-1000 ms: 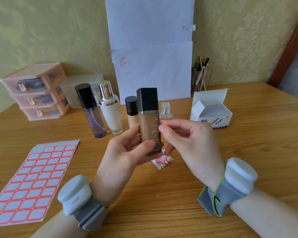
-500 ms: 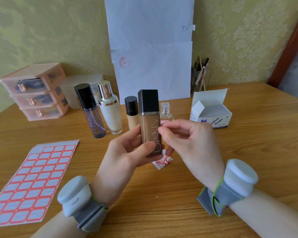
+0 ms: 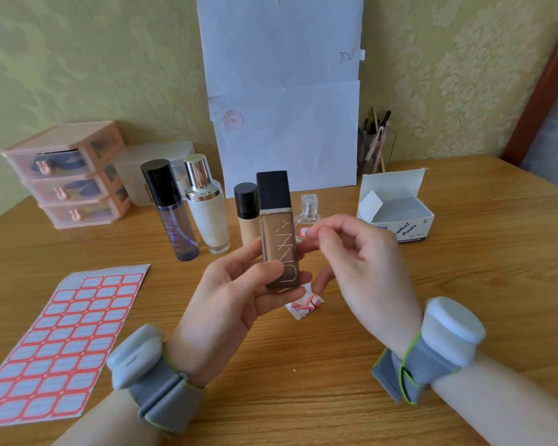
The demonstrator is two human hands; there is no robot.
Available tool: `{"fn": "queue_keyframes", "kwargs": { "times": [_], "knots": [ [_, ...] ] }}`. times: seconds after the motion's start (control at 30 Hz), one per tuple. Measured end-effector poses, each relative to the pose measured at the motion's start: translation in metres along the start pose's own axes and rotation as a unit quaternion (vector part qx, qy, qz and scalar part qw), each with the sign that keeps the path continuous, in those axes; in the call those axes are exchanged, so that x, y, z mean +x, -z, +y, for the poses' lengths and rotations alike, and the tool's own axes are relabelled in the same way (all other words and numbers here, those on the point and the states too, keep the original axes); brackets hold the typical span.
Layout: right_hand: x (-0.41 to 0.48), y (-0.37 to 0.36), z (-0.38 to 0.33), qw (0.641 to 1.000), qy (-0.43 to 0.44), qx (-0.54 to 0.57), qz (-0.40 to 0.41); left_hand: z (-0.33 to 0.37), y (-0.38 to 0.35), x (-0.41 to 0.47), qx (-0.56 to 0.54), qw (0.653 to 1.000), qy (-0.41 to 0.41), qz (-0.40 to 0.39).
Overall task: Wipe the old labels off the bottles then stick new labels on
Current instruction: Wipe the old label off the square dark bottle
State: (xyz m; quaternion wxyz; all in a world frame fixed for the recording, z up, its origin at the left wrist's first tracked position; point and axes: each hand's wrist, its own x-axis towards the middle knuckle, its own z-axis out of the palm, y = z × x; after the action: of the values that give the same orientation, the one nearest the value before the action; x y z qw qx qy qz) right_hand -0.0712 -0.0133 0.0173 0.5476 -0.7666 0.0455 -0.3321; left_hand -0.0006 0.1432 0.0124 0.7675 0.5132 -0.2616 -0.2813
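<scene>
Brown foundation bottle, black square cap, upright in mid-air above the wooden table. Left hand grips its lower half: thumb across the front, fingers wrapped behind. Right hand sits just right of the bottle, fingers curled, thumb and index tips pinched together. Red-edged label shows right at that pinch. Can't tell if it's held or stuck on the clear perfume bottle behind.

Below the foundation bottle, on the table: crumpled red-and-white label scraps. Behind-left of it, standing: small beige bottle, white bottle with silver cap, purple bottle with black cap. Far left of it: pink drawer unit. Lower left of it: sheet of red-bordered labels, lying flat. Right of it: open box of alcohol pads. Grey wristbands on both wrists.
</scene>
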Motion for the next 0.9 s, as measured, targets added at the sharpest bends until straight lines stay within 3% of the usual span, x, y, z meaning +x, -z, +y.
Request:
{"fn": "queue_keyframes", "kwargs": {
  "times": [0.2,0.33,0.5,0.7,0.83,0.9],
  "knots": [
    [0.022,0.027,0.001,0.997,-0.009,-0.072,0.016,-0.001,0.002,0.001,-0.010,1.000,0.005,0.015],
    [0.030,0.052,0.011,0.984,-0.044,-0.160,-0.070,-0.001,0.002,0.001,-0.006,1.000,0.006,0.015],
    [0.022,0.062,0.034,0.901,-0.046,-0.396,-0.172,-0.002,0.000,0.002,-0.013,0.999,0.013,0.028],
    [0.022,0.078,0.041,0.858,-0.060,-0.434,-0.268,-0.003,0.004,0.003,-0.025,0.999,0.025,0.028],
    [0.022,0.073,0.041,0.875,-0.051,-0.422,-0.234,-0.003,0.003,0.003,-0.028,0.999,0.029,0.025],
    [0.023,0.069,0.034,0.923,-0.026,-0.345,-0.165,-0.002,0.002,0.002,-0.027,0.999,0.029,0.024]
  ]
}}
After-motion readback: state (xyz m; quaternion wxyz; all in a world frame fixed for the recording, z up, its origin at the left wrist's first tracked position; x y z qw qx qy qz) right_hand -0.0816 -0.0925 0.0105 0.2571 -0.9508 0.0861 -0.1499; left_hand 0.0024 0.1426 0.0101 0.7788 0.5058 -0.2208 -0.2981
